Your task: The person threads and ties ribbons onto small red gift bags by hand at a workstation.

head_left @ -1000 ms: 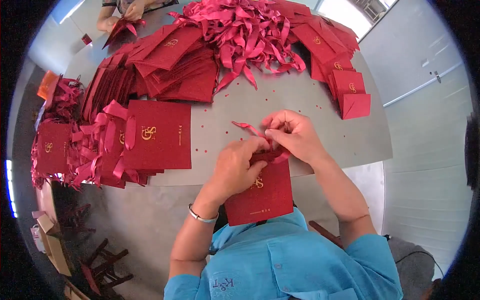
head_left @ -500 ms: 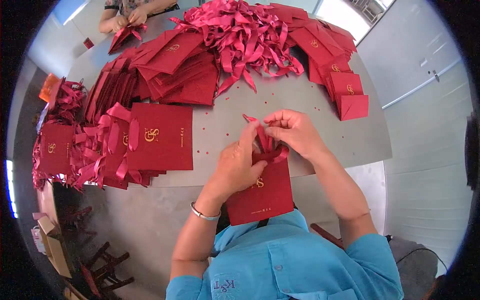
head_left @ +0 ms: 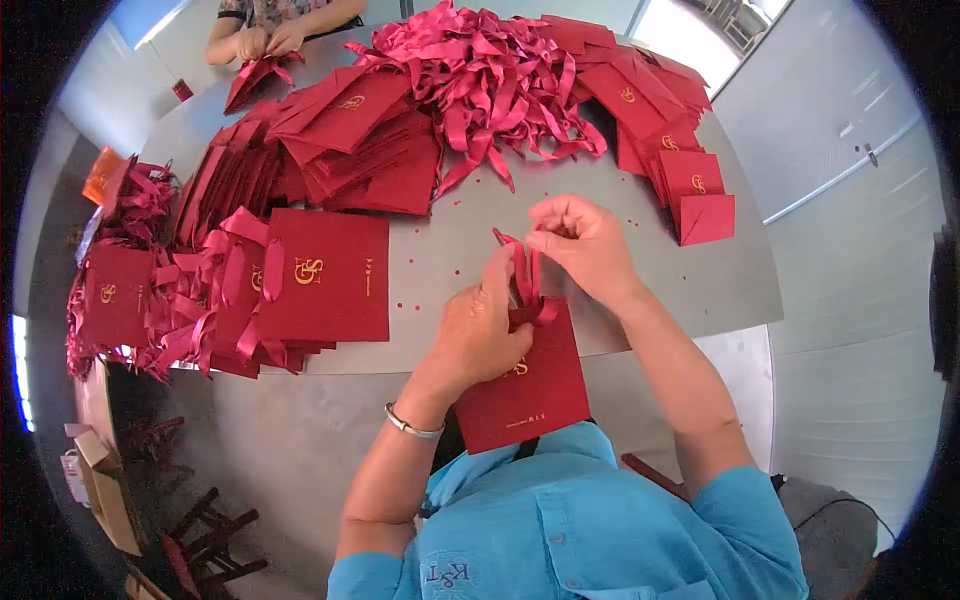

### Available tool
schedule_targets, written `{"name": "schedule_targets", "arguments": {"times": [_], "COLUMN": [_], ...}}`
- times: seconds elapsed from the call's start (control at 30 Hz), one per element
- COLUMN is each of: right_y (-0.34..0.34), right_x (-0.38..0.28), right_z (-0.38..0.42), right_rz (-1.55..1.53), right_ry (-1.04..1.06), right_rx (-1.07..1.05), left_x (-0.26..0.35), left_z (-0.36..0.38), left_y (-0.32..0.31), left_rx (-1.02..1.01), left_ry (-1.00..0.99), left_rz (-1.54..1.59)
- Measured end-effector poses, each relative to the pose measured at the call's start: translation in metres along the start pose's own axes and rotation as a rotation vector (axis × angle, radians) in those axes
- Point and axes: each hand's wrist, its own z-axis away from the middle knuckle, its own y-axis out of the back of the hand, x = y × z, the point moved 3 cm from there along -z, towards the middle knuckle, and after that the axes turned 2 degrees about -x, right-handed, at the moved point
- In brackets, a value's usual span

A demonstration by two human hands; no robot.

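Note:
A small dark red gift bag (head_left: 540,390) with gold lettering hangs over the table's front edge, close to my body. My left hand (head_left: 475,335) grips its upper left part, thumb across the front near the top. From the bag's top rises a pink-red ribbon (head_left: 533,272), with a loop lying at the bag's upper edge. My right hand (head_left: 585,245) pinches an upper end of this ribbon between thumb and fingers, above and right of the bag. Another ribbon end sticks up beside my left fingertips.
A heap of pink ribbons (head_left: 490,80) lies at the table's far middle. Stacked red bags (head_left: 365,140) stand left of it, more bags (head_left: 690,170) at right. Ribboned bags (head_left: 325,275) lie at front left. Across the table, a person's hands (head_left: 270,42) hold a red bag.
My right hand has moved slightly up and away from the bag, drawing the ribbon straighter. The ribbon loop on the right has become smaller. My left hand stays on the bag.

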Motion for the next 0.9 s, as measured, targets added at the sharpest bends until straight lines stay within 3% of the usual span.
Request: {"name": "schedule_targets", "arguments": {"times": [0.27,0.47,0.67,0.9], "right_y": [-0.009,-0.014,-0.009,-0.004], "right_x": [0.010,0.003,0.000,0.000], "right_z": [-0.029,-0.032,-0.026,-0.016], "right_rz": [0.069,0.074,0.022,0.018], "right_ry": [-0.070,-0.138,-0.221,-0.188], "right_rx": [-0.047,-0.125,-0.191,-0.150], "left_x": [-0.003,0.002,0.001,0.010], "left_z": [0.001,0.002,0.003,0.005], "left_y": [-0.004,0.002,0.001,0.014], "left_rx": [0.059,-0.009,0.129,-0.037], "left_ry": [-0.056,0.007,-0.173,-0.070], "left_rz": [-0.026,0.004,-0.012,0.094]}}
